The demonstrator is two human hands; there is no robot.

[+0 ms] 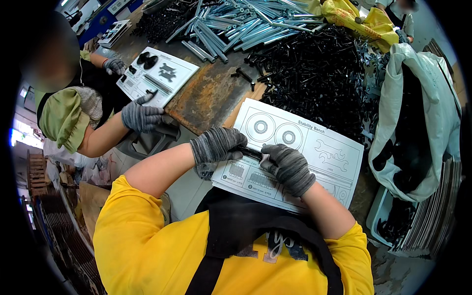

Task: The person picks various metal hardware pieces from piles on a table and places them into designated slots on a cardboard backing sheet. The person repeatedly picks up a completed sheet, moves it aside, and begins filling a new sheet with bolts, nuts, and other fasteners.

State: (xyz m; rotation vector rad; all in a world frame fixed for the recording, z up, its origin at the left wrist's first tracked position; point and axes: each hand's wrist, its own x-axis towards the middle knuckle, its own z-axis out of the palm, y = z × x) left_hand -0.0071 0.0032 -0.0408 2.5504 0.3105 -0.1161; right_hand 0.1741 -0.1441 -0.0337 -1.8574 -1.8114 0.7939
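I see my left hand point(216, 144) and right hand point(286, 165), both in grey knit gloves, each with closed grip on a short black metal bolt point(250, 153) above the white printed sheet point(324, 162) on the near worktop point(209, 96).

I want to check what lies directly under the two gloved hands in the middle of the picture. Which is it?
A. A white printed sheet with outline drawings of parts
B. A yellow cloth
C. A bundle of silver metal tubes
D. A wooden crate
A: the left hand and right hand, both in grey gloves, hold a small black part above a white printed sheet showing drawn rings and wrenches.
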